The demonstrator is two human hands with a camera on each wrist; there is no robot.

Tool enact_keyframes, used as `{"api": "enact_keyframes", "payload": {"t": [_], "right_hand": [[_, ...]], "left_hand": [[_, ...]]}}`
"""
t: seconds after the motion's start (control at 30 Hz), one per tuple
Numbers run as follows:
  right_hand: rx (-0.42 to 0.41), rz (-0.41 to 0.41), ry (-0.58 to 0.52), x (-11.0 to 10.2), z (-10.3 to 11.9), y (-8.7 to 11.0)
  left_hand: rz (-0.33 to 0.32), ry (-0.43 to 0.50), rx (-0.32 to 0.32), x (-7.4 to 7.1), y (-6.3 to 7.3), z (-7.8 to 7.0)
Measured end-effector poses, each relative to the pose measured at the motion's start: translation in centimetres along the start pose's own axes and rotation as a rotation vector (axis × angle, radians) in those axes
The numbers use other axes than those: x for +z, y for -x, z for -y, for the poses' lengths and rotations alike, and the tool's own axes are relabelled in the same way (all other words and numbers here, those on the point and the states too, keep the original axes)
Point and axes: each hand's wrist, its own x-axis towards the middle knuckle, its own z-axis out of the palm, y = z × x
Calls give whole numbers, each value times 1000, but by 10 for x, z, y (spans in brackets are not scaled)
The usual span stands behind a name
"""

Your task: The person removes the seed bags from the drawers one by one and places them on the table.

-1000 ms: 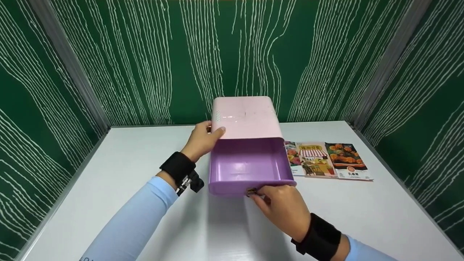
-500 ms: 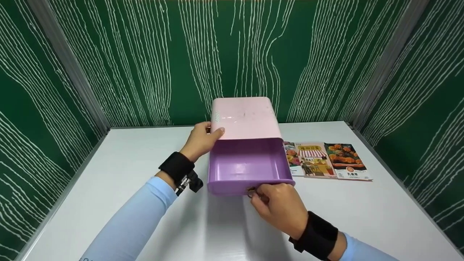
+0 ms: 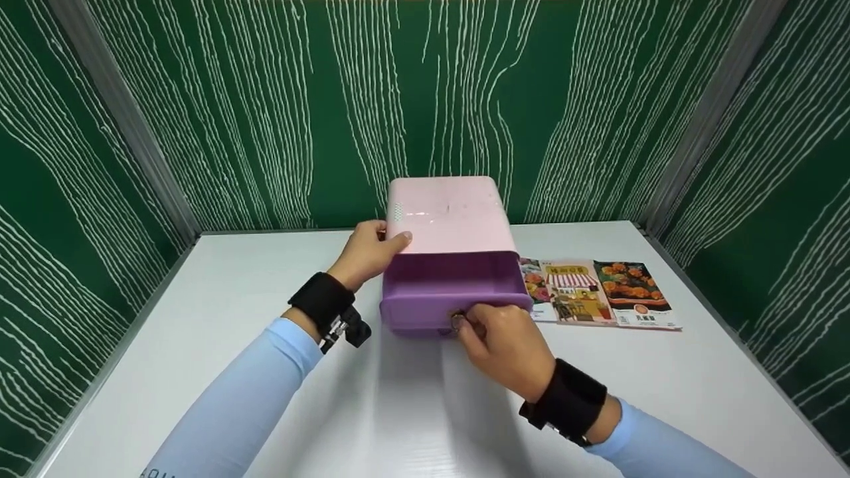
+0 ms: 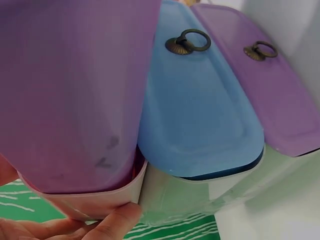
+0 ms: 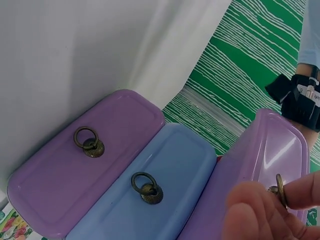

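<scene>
A small stacked drawer cabinet (image 3: 451, 212) with a pale pink top stands near the back of the table. Its purple top drawer (image 3: 415, 312) is pulled partway out, and the visible part of its inside is bare. My right hand (image 3: 508, 342) pinches the brass ring pull (image 5: 281, 190) on that drawer's front. At the cabinet's left front edge, my left hand (image 3: 368, 252) grips the casing, thumb on top and fingers along the side. Below, in the left wrist view, a blue drawer (image 4: 200, 110) and another purple drawer (image 4: 285, 105) sit pushed in, each with a ring pull.
Several picture packets (image 3: 578, 292) with flowers and a shopfront lie on the white table (image 3: 265, 279) right of the cabinet, the leftmost partly hidden behind it. Green walls (image 3: 358, 99) with white wavy lines enclose the back and sides.
The purple top drawer has slid back toward the casing over the last half second, its front rising in view. My right hand moved forward with it; my left hand stayed on the casing.
</scene>
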Motion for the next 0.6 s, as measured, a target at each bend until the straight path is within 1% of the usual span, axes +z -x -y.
{"api": "enact_keyframes", "payload": {"t": [0.1,0.33,0.43,0.6], "right_hand": [[28,9,-14,1,-3,-8],[145,45,-79,3,-8,-24],[172,52,-82,4,-10,-30],[200,62,-70,6,-15,-39]], "left_hand": [[1,13,-9,-1,0,0],[7,28,-25,-1,0,-1],[5,31,-30,-2,0,-1],[-13,60,-19,0,1,0]]}}
